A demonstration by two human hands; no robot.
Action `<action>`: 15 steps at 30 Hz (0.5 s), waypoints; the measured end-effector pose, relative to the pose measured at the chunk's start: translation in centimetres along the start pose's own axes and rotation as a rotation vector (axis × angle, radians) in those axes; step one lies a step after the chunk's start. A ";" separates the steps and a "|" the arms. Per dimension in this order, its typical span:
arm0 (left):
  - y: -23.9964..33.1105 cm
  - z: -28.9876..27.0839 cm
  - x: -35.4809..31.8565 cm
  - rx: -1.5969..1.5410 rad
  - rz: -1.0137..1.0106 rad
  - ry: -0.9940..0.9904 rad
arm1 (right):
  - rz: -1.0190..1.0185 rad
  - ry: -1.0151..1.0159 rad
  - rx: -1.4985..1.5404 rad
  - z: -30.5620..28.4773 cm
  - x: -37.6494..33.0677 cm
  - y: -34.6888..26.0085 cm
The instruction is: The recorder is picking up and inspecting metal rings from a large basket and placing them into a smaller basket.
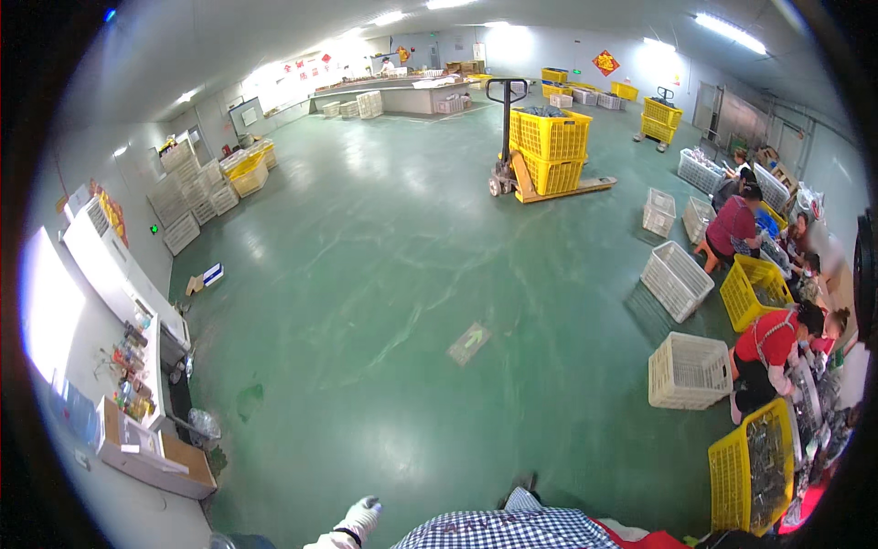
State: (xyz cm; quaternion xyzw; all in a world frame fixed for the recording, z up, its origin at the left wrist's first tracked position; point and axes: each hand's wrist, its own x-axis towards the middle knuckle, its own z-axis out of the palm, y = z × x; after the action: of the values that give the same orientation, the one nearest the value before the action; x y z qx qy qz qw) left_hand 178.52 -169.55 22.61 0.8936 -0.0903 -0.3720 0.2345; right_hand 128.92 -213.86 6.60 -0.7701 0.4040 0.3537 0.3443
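Observation:
My left hand (361, 518), in a white glove with a dark band at the wrist, shows at the lower edge beside my blue-and-white checked apron (498, 531). Its fingers look loosely curled together, and no object shows in them. The hand hangs over the green floor (393, 366), touching nothing. My right hand is out of the picture. One dark shoe (519, 483) peeks out past the apron.
White crates (688, 371) and yellow crates (752, 467) line the right, where people (773, 348) bend over work. Ahead, a pallet jack (508, 137) carries stacked yellow crates (549, 151). A cluttered counter (146, 384) and stacked white crates (183, 197) stand along the left wall.

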 end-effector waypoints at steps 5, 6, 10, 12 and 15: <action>12.9 -0.8 13.1 0.032 0.060 0.039 | 0.038 0.089 -0.131 -15.5 9.6 3.4; 15.1 -1.5 16.1 0.101 0.074 0.013 | 0.036 0.116 -0.138 -18.4 12.3 2.0; 29.2 -2.4 15.0 0.196 -0.313 -0.106 | 0.040 0.221 -0.010 -29.3 17.4 -5.2; 33.6 -3.0 20.5 0.246 -0.264 -0.130 | 0.030 0.362 0.242 -40.2 19.1 -13.0; 36.6 -6.2 28.0 0.299 -0.175 -0.133 | -0.013 0.437 0.290 -52.4 23.5 -21.9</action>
State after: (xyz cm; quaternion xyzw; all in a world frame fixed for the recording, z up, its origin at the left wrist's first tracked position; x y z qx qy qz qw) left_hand 203.17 -208.76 26.72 0.8963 -0.0820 -0.4318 0.0592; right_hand 171.87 -255.99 19.48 -0.7734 0.5105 0.1152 0.3577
